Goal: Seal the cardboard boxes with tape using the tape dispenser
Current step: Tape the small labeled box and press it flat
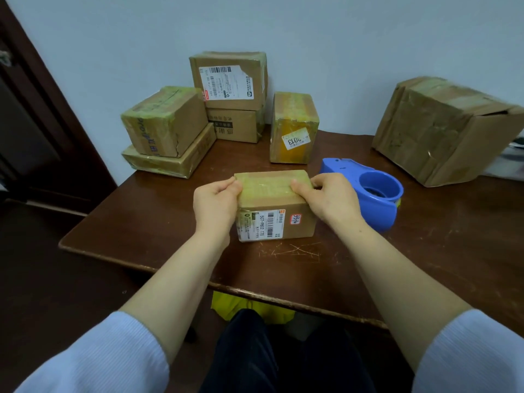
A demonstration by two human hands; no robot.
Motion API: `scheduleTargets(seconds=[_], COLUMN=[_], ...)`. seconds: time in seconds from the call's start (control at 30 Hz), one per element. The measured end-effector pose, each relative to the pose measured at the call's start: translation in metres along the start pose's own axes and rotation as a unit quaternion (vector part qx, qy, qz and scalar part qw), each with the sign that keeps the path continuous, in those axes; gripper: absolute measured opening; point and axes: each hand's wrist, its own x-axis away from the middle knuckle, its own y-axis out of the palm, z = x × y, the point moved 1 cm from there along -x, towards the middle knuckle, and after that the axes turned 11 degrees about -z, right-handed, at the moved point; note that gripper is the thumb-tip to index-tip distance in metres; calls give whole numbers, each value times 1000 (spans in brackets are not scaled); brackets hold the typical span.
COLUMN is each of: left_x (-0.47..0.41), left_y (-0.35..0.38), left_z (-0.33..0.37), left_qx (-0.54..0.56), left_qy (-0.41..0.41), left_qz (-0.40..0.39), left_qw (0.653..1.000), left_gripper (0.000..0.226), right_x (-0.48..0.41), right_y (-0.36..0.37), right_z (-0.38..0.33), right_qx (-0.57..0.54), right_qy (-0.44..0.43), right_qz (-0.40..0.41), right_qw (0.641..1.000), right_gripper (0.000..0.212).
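A small cardboard box (pixel 270 191) with a taped top and a barcode label on its near side sits at the middle of the brown table (pixel 147 219). My left hand (pixel 215 202) grips its left top edge, thumb on the tape. My right hand (pixel 330 198) grips its right top edge the same way. The blue tape dispenser (pixel 368 188) lies on the table just right of the box, behind my right hand, untouched.
Several taped boxes stand at the back: a stack of two at the left (pixel 167 131), another stack by the wall (pixel 231 95), a single upright box (pixel 293 129), and a large box (pixel 445 129) at the right. A dark door (pixel 37 123) is at the left.
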Motion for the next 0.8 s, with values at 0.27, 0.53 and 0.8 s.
scheduleTargets(seconds=[0.27,0.53,0.8], left_x=[3,4,4], left_y=[-6,-3,22], left_z=[-4,13,50], left_qx=[-188,-319,-652], left_qy=[17,20,151], left_qz=[-32,-42,-386], left_qw=[982,947,635], left_gripper=[43,62,104], right_x=[-10,-14,-3], right_y=[-5,-22,-54], right_z=[-16,13,52], right_qx=[98,22,232], right_qy=[57,-4,33], right_qz=[-34,32,78], right_qw=[993,999,969], right_gripper=[55,43,55])
